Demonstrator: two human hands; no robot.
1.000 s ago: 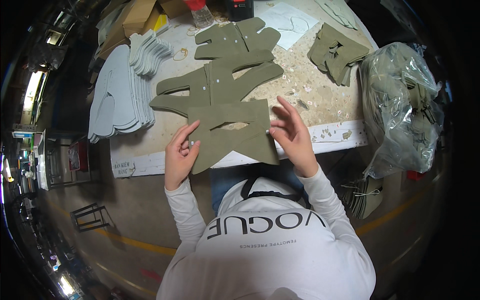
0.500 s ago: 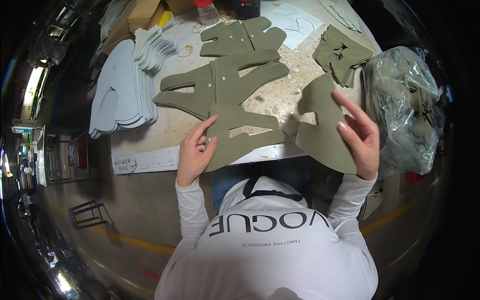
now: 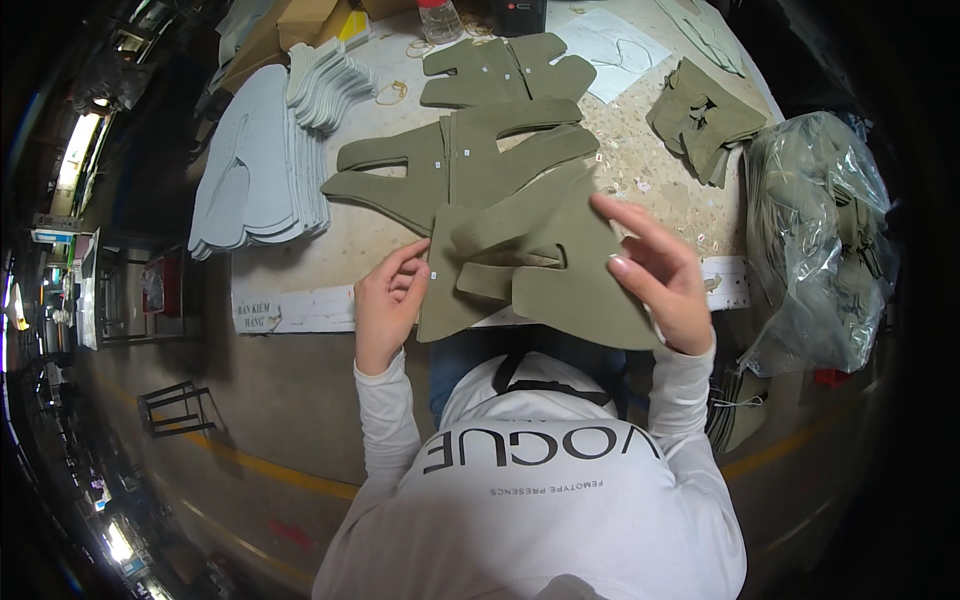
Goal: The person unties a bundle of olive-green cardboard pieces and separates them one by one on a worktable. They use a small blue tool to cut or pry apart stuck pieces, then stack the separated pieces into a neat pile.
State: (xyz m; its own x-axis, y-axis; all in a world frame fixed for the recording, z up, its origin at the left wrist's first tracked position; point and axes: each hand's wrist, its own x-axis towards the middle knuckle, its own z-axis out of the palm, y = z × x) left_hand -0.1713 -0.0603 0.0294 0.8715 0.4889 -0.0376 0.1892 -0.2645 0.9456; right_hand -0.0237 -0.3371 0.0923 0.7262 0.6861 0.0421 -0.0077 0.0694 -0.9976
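My left hand (image 3: 390,305) pinches the left edge of a flat olive cut piece (image 3: 443,312), shaped like part of a shoe upper, with a small white label near the fingers. My right hand (image 3: 665,280) grips the right edge of a second olive cut piece (image 3: 580,305), thumb on top. This one is slightly curved and overlaps the left piece, hiding much of it. Both pieces are over the table's near edge. Just beyond them lies a pile of forked olive pieces (image 3: 390,185), with another olive pile (image 3: 510,80) behind it.
Stacked light-grey pieces (image 3: 245,190) stand at the left. At the right are a loose olive bundle (image 3: 705,120) and a clear plastic bag (image 3: 820,240) of olive pieces overhanging the edge. A red-capped bottle (image 3: 440,22), white paper (image 3: 615,55) and cardboard box (image 3: 305,25) sit farther back.
My right hand has moved left, bringing its olive piece over the one in my left hand. My left hand has stayed nearly in place.
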